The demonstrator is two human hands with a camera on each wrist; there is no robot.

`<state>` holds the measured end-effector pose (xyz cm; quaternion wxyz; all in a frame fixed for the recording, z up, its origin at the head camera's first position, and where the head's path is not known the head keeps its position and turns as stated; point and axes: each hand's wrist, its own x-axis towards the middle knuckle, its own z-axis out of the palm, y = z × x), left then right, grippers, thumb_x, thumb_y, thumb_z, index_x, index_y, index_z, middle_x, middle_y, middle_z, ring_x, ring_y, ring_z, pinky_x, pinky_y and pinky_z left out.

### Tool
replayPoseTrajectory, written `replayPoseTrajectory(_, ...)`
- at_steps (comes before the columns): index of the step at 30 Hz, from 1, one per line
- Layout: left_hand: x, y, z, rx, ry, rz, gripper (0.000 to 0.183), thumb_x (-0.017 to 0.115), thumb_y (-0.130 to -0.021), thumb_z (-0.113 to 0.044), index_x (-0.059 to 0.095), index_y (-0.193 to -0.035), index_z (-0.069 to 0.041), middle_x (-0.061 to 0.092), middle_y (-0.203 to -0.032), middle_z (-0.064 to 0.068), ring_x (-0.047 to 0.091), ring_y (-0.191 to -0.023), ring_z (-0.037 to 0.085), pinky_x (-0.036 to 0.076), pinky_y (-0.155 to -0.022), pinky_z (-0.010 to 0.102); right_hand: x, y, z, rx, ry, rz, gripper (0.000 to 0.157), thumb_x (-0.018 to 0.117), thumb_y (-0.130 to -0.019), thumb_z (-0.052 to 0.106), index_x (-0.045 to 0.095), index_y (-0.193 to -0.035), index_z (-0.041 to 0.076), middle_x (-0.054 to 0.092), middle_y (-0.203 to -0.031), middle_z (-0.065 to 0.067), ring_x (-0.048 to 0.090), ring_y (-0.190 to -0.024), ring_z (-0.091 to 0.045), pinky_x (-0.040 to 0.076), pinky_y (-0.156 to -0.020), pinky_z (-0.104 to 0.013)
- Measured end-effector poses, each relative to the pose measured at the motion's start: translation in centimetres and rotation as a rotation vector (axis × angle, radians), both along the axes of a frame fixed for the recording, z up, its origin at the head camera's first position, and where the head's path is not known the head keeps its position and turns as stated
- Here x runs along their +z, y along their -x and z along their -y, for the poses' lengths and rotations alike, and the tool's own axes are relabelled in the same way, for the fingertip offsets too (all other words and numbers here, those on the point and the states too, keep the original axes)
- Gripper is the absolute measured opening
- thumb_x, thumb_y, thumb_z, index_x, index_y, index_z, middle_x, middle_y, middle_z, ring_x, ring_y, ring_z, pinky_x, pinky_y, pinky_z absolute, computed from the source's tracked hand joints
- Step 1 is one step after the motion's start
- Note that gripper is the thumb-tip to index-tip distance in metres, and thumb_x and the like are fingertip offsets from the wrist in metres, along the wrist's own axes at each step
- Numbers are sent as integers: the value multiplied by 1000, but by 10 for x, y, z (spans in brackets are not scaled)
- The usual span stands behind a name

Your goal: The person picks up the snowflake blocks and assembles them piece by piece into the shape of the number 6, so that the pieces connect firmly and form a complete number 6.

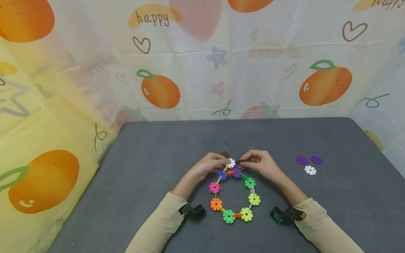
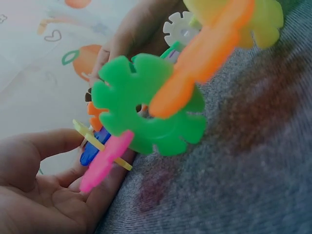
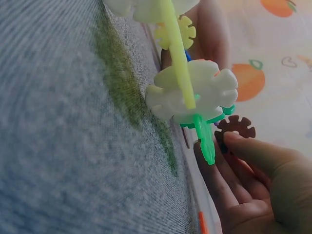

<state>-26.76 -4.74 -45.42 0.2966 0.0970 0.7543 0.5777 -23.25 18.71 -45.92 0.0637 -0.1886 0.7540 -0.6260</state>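
Observation:
A loop of colourful notched snowflake discs, linked by other discs set edge-on, lies between the hands. At its far end, my left hand (image 1: 211, 164) pinches a white disc (image 1: 232, 163) that sticks out above a blue disc (image 1: 222, 175) and a purple disc (image 1: 237, 172). My right hand (image 1: 261, 163) pinches a dark brown disc between thumb and fingers, just right of the white one; the right wrist view shows this brown disc (image 3: 238, 127) under the thumb. Another dark brown disc (image 1: 224, 154) shows behind the left fingers. A green disc (image 2: 146, 105) fills the left wrist view's middle.
Two loose purple discs (image 1: 302, 160) and a white disc (image 1: 310, 170) lie on the grey table (image 1: 164, 140) to the right. Behind the table hangs a fruit-printed cloth (image 1: 196, 80). Black wrist cameras (image 1: 192, 211) sit near the loop's sides.

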Motion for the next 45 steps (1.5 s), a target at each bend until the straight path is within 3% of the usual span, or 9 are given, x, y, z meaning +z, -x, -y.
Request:
replayPoseTrajectory(10, -1, 1, 1, 9, 0, 22, 31, 63, -94, -25, 71, -108, 1, 68, -97, -2, 64, -86, 7, 55, -77, 25, 1, -1, 3, -34, -25, -2, 14, 67, -90, 4, 67, -98, -8, 66, -105, -29, 70, -82, -5, 60, -73, -26)
replayPoseTrajectory(18, -2, 1, 0, 13, 0, 49, 29, 65, -93, -26, 72, -105, -1, 69, -90, -5, 64, -81, 7, 54, -73, 24, 0, -1, 5, -30, -24, -8, 18, 69, -90, 7, 68, -102, -6, 68, -99, -28, 72, -80, -10, 61, -72, -29)
replayPoseTrajectory(27, -3, 4, 1, 11, -51, 103, 30, 62, -95, -21, 70, -108, 4, 65, -86, -7, 62, -75, 5, 52, -70, 22, -2, 0, 3, 3, -52, -101, 16, 65, -91, 2, 70, -104, -5, 68, -98, -25, 71, -78, -19, 61, -71, -32)
replayPoseTrajectory(36, -3, 4, 1, -4, -72, 109, 30, 61, -95, -18, 68, -109, 7, 66, -82, -8, 63, -75, 4, 52, -69, 21, 1, -2, 5, 9, -97, -148, 14, 66, -91, 3, 72, -102, -1, 69, -98, -20, 70, -80, -16, 61, -72, -29)
replayPoseTrajectory(45, -4, 4, 3, 0, -60, 111, 26, 61, -95, -20, 70, -105, 2, 67, -84, -7, 63, -76, 5, 52, -71, 22, 0, -3, 6, 26, -111, -231, 14, 65, -90, 0, 72, -102, -2, 68, -98, -19, 69, -82, -21, 60, -72, -28)
